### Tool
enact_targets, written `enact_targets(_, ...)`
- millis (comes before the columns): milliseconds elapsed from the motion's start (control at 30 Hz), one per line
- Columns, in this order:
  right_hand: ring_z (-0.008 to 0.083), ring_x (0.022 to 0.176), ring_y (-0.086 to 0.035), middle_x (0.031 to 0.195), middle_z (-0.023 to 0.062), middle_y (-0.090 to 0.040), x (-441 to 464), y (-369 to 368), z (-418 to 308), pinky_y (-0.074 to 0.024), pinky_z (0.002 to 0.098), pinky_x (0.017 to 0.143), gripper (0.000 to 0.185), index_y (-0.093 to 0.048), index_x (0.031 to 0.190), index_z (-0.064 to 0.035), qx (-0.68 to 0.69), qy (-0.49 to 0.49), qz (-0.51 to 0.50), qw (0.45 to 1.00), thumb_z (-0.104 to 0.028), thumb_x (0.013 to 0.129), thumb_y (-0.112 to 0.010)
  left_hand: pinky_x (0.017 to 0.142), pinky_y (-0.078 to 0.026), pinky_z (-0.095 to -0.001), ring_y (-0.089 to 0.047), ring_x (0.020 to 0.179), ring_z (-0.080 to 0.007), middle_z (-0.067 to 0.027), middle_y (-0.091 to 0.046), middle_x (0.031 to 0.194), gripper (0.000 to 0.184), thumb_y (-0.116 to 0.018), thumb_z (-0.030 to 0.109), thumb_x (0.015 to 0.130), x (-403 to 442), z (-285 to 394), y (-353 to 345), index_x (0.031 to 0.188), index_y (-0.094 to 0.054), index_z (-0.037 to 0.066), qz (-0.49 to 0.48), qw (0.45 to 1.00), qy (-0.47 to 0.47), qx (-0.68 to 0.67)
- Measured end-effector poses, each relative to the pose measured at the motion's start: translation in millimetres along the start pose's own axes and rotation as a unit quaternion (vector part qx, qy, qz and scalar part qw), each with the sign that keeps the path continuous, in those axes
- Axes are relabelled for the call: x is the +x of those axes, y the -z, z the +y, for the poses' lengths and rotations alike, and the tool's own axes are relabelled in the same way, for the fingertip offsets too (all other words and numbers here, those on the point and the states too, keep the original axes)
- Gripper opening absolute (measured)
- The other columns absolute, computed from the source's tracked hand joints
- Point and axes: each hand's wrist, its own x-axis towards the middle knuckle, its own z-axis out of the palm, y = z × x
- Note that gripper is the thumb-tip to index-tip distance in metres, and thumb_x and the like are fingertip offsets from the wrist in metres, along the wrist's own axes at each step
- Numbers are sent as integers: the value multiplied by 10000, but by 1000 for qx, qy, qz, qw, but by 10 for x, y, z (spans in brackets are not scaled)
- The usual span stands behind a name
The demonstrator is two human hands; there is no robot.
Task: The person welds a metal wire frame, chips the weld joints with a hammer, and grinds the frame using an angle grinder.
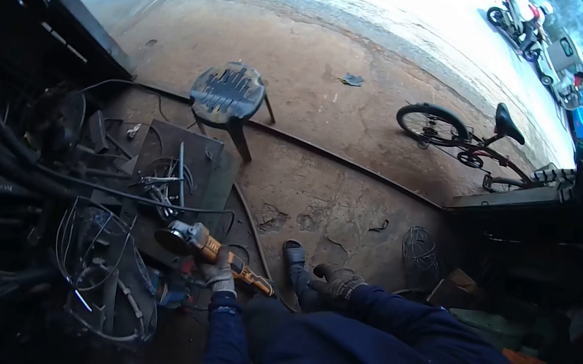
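Note:
An orange and silver angle grinder (210,247) lies across my left hand (220,274), whose gloved fingers are wrapped round its body. The grinder's disc points left, beside a dark metal table (197,157) with thin rods and metal pieces on it. My right hand (337,282), in a grey and dark glove, is over my lap near my knee. Its fingers are bent and dark, and whether they hold anything is too unclear to tell.
A worn stool (228,94) stands beyond the metal table. Wire frames (95,258) and scrap crowd the left. A coil of wire (420,250) lies at the right, below a bicycle (471,150). A cable (254,233) crosses the floor near my foot.

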Motion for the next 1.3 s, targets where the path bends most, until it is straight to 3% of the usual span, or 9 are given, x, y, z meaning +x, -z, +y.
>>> enact_targets(133, 394, 1252, -541, 1308, 258, -581, 525, -255, -337, -415, 447, 1061, 728, -489, 1392, -20, -68, 218, -22, 973, -507, 873, -642, 972, -485, -348, -583, 1116, -194, -56, -595, 1243, 850, -957, 226, 613, -546, 1167, -451, 1308, -497, 57, -239, 964, -76, -88)
enact_targets(233, 344, 1143, -630, 1257, 221, -618, 616, -253, -424, -512, 448, 942, 683, -502, 1363, -24, 135, 304, -58, 941, -398, 842, -739, 985, -468, -349, -574, 1117, -197, -45, -589, 1228, 798, -893, 251, 690, -786, 2096, -712, 1344, -475, 64, -314, 929, -137, -137)
enact_targets(333, 291, 987, -698, 1211, 188, -640, 332, 88, -575, -588, 412, 788, 633, -521, 1322, -26, 373, 168, -219, 886, -263, 806, -802, 954, -491, -356, -582, 1088, -190, -38, -594, 1153, 765, -864, 213, 705, -764, 2440, -818, 1341, -468, 60, -364, 911, -102, -165)
enact_targets(400, 266, 876, -718, 1176, 175, -654, 24, 313, -724, -615, 387, 695, 618, -512, 1312, -21, 501, 310, -242, 771, -163, 791, -814, 870, -559, -381, -643, 1061, -220, -54, -607, 1091, 687, -862, 251, 762, -842, 2627, -827, 1301, -481, 62, -421, 869, -47, -255)
enact_targets(533, 288, 875, -713, 1167, 189, -655, -308, 504, -810, -617, 410, 737, 669, -448, 1367, -5, 428, 322, -217, 816, -136, 812, -798, 787, -604, -435, -668, 1002, -271, -87, -607, 1075, 659, -885, 284, 750, -1038, 2743, -807, 1236, -499, 64, -405, 861, -45, -304)
enact_targets(767, 282, 860, -692, 1187, 196, -640, -351, 322, -864, -602, 435, 757, 837, -292, 1485, -102, 446, 293, -313, 786, -187, 820, -793, 784, -617, -464, -707, 899, -326, -194, -667, 1026, 522, -811, 157, 794, -1113, 2640, -527, 1206, -535, -5, -418, 861, 47, -285)
enact_targets(1000, 267, 747, -693, 1077, 198, -662, -331, 286, -1032, -610, 414, 665, 668, -374, 1395, -67, 414, 295, -281, 814, -133, 839, -740, 817, -605, -481, -691, 953, -325, -197, -644, 1075, 556, -770, 135, 807, -1094, 2777, -484, 1267, -492, -6, -425, 853, 51, -300)
enact_targets(1067, 246, 680, -685, 936, 170, -669, -381, 298, -1151, -596, 396, 583, 542, -439, 1288, -43, 324, 238, -208, 892, -131, 844, -737, 841, -597, -481, -684, 969, -316, -163, -635, 1069, 551, -766, 129, 807, -1104, 2798, -509, 1267, -491, 2, -428, 845, 6, -322)
enact_targets(1300, 233, 652, -678, 852, 129, -649, -452, 411, -1127, -579, 389, 545, 486, -464, 1230, -51, 322, 217, -217, 895, -133, 841, -743, 832, -597, -442, -684, 945, -282, -132, -628, 1049, 589, -790, 134, 776, -1149, 2735, -575, 1268, -486, 22, -383, 864, 39, -323)
